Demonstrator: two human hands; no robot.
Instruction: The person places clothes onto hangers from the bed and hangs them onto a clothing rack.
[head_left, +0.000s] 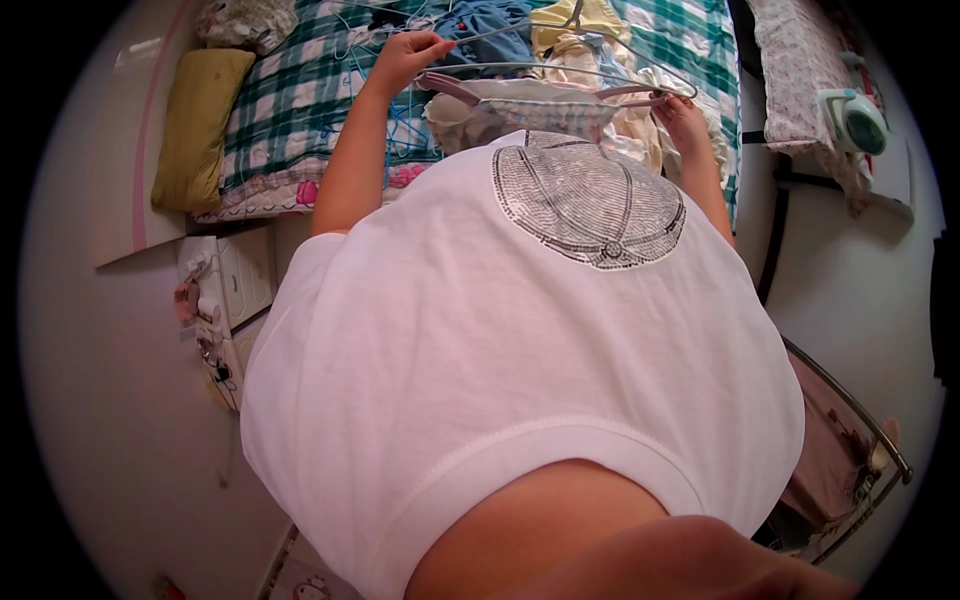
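Note:
My left hand (408, 60) is closed on the left arm of a thin pale clothes hanger (620, 50), the thumb pressed along it. My right hand (682, 115) pinches the right end of the hanger, where a strap of a garment meets it. The light patterned garment with pinkish straps (525, 118) hangs below the hanger's bar, in front of my body. Its lower part is hidden behind my white T-shirt (520, 330). Behind the hanger lie blue clothing (485, 35) and a yellow garment (575, 20).
A bed with a green-and-white checked cover (290, 90) spreads ahead. Blue hangers (405, 130) lie on it, with a yellow-green pillow (200, 130) at the left. A small green-and-white fan (855, 122) stands at the right. Left of me is a white drawer cabinet (245, 270).

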